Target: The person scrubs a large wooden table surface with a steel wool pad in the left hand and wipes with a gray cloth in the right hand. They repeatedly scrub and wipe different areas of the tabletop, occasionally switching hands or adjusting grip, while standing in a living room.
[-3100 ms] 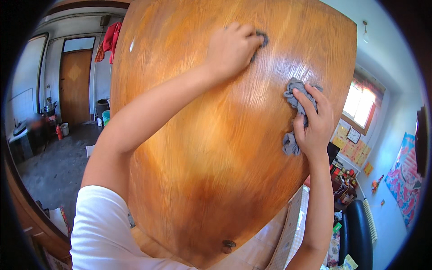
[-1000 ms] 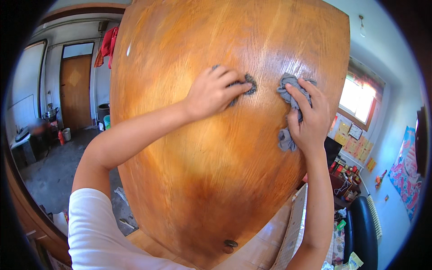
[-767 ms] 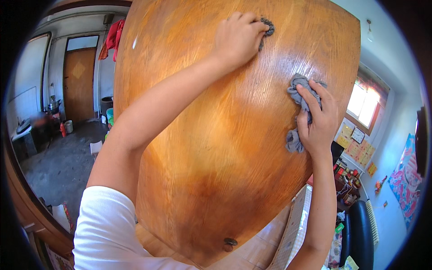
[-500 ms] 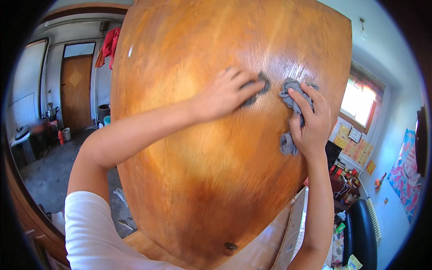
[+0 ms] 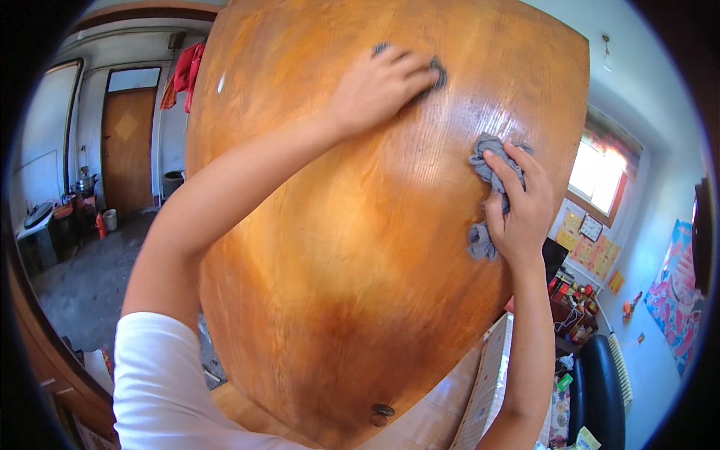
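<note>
A large wooden door panel with an orange-brown grain and a glossy patch at upper right stands in front of me. My left hand presses a dark wad against its upper part. Only the wad's edges show past the fingers, so whether it is cloth or a scrubbing pad is unclear. Lower and to the right, my right hand grips a crumpled grey rag against the panel near its right edge. A loose end of the rag hangs below the thumb. A dark round knob sits low on the panel.
At left, a room holds a brown door, a fire extinguisher and red cloths hanging beside the panel. On the right are a bright window, a cluttered cabinet and a black chair.
My left hand has slid upward over the panel with the dark wad, and its forearm has risen. My right hand and the grey rag stay nearly in place.
</note>
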`<act>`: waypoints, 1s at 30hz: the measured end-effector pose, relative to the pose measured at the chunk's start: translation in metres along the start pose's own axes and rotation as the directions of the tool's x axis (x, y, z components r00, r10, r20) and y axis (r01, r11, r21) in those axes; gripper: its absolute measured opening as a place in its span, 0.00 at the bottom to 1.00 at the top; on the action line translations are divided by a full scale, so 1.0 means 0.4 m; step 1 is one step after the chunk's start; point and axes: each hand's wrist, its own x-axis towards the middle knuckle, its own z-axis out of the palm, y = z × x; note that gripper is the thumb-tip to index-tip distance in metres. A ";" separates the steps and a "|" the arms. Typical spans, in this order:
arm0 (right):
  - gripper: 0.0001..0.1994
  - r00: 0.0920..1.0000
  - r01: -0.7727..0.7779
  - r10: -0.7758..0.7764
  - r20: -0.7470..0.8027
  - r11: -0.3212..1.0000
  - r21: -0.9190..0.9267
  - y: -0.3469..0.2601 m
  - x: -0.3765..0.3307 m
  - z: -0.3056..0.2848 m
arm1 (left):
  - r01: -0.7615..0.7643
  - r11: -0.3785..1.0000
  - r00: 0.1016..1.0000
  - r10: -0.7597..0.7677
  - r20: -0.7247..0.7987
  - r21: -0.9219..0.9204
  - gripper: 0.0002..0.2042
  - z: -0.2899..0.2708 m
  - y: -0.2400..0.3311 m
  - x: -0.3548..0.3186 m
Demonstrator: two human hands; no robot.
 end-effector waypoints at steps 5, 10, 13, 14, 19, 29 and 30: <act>0.27 1.000 0.012 -0.011 -0.008 1.000 0.012 -0.001 0.007 -0.001 | 0.132 0.991 0.991 -0.132 0.027 0.020 0.15 -0.008 0.043 -0.006; 0.27 1.000 -0.009 0.009 0.001 1.000 0.002 0.003 -0.003 -0.005 | 0.021 0.999 1.000 -0.021 0.008 0.029 0.19 -0.022 0.040 -0.023; 0.28 1.000 0.003 -0.003 -0.003 1.000 0.007 -0.005 0.009 -0.004 | 0.150 0.979 0.988 -0.154 0.023 0.138 0.19 -0.009 0.012 0.019; 0.28 1.000 0.006 -0.006 -0.004 1.000 0.002 -0.002 0.008 -0.004 | 0.125 0.984 0.992 -0.127 0.009 0.124 0.19 -0.004 0.025 0.010; 0.28 1.000 0.008 -0.008 -0.010 1.000 0.007 0.003 0.002 -0.003 | 0.009 0.999 0.999 -0.008 -0.038 0.042 0.14 -0.014 0.023 -0.015; 0.27 1.000 -0.006 0.006 -0.003 1.000 0.002 -0.006 0.004 -0.004 | 0.124 0.990 0.992 -0.123 0.010 -0.070 0.15 -0.034 0.025 -0.028; 0.27 1.000 -0.002 0.002 -0.003 1.000 0.000 -0.008 0.008 -0.005 | 0.234 0.972 0.972 -0.234 0.025 -0.026 0.16 -0.028 0.007 -0.004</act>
